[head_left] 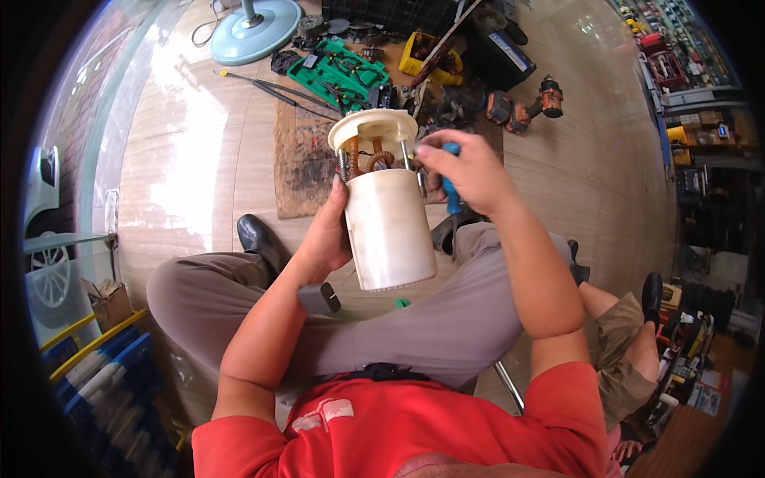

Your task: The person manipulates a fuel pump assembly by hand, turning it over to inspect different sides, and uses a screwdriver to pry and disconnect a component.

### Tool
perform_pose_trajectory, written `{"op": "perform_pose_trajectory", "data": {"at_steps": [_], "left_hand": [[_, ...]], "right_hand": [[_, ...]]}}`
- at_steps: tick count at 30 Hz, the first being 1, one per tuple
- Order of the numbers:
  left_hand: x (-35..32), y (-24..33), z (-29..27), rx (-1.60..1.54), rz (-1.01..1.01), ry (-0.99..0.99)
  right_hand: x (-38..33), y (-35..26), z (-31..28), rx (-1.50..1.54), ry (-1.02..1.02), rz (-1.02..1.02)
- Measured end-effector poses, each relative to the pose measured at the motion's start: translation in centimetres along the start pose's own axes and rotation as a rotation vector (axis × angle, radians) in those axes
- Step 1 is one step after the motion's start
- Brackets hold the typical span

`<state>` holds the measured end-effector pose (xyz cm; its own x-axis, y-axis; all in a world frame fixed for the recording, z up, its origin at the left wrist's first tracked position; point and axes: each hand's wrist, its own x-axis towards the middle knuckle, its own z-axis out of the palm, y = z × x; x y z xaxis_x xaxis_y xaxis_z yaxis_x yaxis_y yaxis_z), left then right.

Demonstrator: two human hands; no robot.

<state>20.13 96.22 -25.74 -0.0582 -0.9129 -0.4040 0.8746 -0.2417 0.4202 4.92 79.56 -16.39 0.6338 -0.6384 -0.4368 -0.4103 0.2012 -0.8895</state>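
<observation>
Gripping a white cylindrical pump housing [388,227] over the lap.
Left hand [328,235] wraps it; right hand [470,171] clenches a blue-handled tool [451,191]; green tool case [339,72], cordless drills [526,107] lie beyond.

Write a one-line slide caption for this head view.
Seated person's left hand grips a white cylindrical pump housing while the right hand works a blue-handled tool at its top.

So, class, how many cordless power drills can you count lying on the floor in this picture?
2. One orange-and-black drill lies on the floor at upper right; the second drill lies just left of it, beside the mat. Others may be hidden in the clutter.
</observation>
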Motion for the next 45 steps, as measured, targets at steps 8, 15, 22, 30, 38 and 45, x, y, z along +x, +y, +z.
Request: {"op": "perform_pose_trajectory", "data": {"at_steps": [8, 15, 22, 30, 38, 45], "left_hand": [[-0.2, 0.7, 0.2, -0.047, 0.014, -0.018], [-0.8, 0.2, 1.5, -0.141, -0.034, -0.054], [-2.4, 1.2, 1.4, -0.319, 0.0, -0.176], [-4.1, 4.1, 1.4, -0.455, 0.004, -0.286], [-5.0, 4.6, 1.6, -0.482, 0.225, -0.009], [-5.8, 4.5, 2.7, -0.408, 0.154, -0.147]], "right_hand": [[-3.8, -2.0, -7.8, 0.437, 0.401, -0.692], [-3.9, -2.1, -7.0, 1.118, 0.164, -0.653], [-2.4, -0.7, -3.9, 0.799, 0.088, -0.681], [-4.1, -0.3, -4.6, -0.051, 0.22, -0.495], [-5.0, -0.5, 0.4, -0.595, 0.31, -0.852], [-3.0, 1.8, 2.1, -1.123, 0.265, -0.625]]}}
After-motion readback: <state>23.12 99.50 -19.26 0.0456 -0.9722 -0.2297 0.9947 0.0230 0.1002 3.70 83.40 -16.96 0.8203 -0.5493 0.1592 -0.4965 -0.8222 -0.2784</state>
